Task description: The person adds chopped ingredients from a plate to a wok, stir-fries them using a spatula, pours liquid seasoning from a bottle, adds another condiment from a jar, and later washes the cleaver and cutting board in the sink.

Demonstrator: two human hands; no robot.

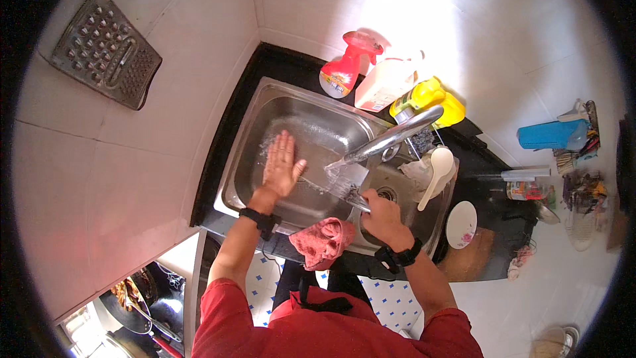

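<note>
My right hand point(385, 216) grips the metal handle of a broad-bladed kitchen knife point(354, 175), which looks like a cleaver. Its shiny blade lies under the spout of the chrome faucet point(392, 139), where water runs onto it. Glare and water blur the blade's outline. To the left, my left hand point(281, 165) is held flat with nothing in it, its fingers stretched over the large basin of the stainless steel sink point(248, 124). A pink cloth point(323, 242) hangs over the sink's front edge between my forearms.
Behind the sink stand a red spray bottle point(348, 67), a pale pink jug point(382, 84) and yellow bottles point(427, 97). A white spoon point(437, 174) lies over the small basin. To the right are a floral dish point(461, 224) and a wooden board point(469, 258). A grater point(107, 49) hangs left.
</note>
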